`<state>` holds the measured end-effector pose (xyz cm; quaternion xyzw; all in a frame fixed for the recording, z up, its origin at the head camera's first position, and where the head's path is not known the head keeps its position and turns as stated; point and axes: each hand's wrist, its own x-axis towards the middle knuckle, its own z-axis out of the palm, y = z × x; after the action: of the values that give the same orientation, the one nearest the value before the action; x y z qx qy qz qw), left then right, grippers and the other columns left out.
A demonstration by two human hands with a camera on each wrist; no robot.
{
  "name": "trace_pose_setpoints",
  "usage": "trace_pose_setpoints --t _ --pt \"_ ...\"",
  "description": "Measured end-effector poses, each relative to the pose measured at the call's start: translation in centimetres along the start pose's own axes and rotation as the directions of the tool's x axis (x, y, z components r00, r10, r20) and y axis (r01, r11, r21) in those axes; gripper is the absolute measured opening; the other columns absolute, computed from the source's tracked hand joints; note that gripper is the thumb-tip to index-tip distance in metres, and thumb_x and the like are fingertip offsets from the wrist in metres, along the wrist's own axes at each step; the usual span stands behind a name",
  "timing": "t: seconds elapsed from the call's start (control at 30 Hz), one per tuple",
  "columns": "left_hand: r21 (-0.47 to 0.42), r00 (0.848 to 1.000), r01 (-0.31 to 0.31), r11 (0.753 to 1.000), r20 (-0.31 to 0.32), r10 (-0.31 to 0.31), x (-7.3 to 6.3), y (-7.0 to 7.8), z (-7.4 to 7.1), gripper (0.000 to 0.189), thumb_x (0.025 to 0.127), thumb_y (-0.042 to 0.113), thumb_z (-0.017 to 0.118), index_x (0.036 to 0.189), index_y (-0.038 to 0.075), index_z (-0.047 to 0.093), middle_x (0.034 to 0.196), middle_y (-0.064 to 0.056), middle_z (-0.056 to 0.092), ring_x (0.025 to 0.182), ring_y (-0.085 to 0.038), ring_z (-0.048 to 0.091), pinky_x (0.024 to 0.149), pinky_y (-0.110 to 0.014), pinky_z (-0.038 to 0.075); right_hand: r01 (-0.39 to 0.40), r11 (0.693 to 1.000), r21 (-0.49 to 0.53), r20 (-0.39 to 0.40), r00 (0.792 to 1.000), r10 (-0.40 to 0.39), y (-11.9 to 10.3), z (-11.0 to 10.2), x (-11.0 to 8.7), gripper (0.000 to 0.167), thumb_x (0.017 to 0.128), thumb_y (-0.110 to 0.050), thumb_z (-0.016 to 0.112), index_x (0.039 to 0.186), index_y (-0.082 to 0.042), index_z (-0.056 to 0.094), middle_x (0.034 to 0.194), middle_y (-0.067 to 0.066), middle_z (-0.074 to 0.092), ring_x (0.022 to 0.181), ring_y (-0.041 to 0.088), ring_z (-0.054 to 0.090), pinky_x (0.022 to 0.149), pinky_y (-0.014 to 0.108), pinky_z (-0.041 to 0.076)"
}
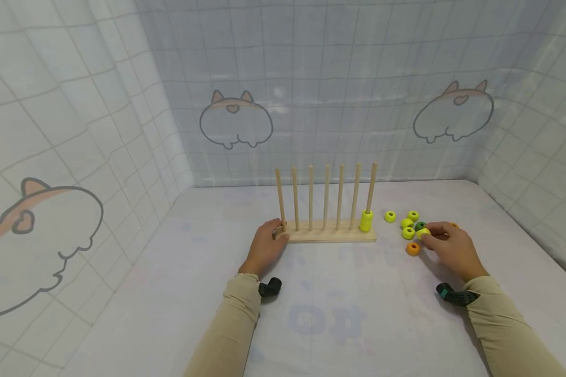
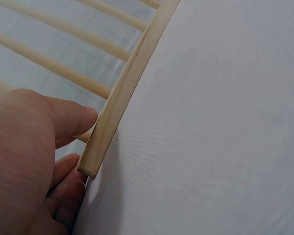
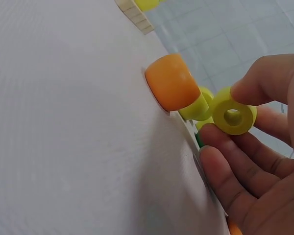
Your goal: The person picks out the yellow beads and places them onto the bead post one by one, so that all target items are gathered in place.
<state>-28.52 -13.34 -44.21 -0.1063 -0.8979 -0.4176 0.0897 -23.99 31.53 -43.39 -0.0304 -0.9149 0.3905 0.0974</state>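
Observation:
A wooden peg rack point(image 1: 330, 238) with a row of upright pegs stands on the table. On its rightmost peg sits a short stack of yellow beads point(image 1: 366, 222); the other pegs are bare. My left hand point(image 1: 265, 248) grips the rack's left end, thumb on the front of the base and fingers behind it, as the left wrist view shows. Out to the right of the rack, my right hand point(image 1: 455, 254) pinches a yellow bead point(image 3: 221, 120) between thumb and fingers, its hole turned toward the wrist camera. Loose beads lie close around that hand.
Several loose yellow beads point(image 1: 390, 216) lie right of the rack, with a green bead point(image 1: 421, 225) among them. One orange bead point(image 1: 412, 248) is nearer to me; another orange bead point(image 1: 454, 225) is partly hidden behind the right hand. White tiled-pattern sheeting point(image 1: 339, 131) rises behind the table.

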Motion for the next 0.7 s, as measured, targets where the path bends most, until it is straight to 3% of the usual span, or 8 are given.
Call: trace_pose_setpoints --t 0.4,0.7 --pt "-0.003 1.000 0.020 1.000 0.011 -0.020 0.06 0.00 0.03 0.042 0.095 0.016 0.066 0.134 0.002 0.062 0.148 -0.017 0.048 0.140 -0.035 0.041 0.113 -0.047 0.037 -0.032 0.995 0.091 -0.001 0.999 0.032 -0.07 -0.08 -0.10 0.054 0.101 -0.041 0.055 0.135 0.001 0.053 0.127 0.023 0.060 0.097 0.026 0.067 0.083 0.035 0.050" --pt "-0.018 1.000 0.001 1.000 0.002 0.000 -0.08 0.07 -0.05 0.040 0.095 0.014 0.066 0.133 0.001 0.063 0.147 -0.020 0.049 0.138 -0.037 0.041 0.110 -0.048 0.040 -0.036 0.991 0.130 0.005 0.999 0.036 -0.23 -0.06 -0.12 0.054 0.101 -0.041 0.056 0.136 0.000 0.052 0.130 0.023 0.058 0.092 0.017 0.065 0.073 0.016 0.051"
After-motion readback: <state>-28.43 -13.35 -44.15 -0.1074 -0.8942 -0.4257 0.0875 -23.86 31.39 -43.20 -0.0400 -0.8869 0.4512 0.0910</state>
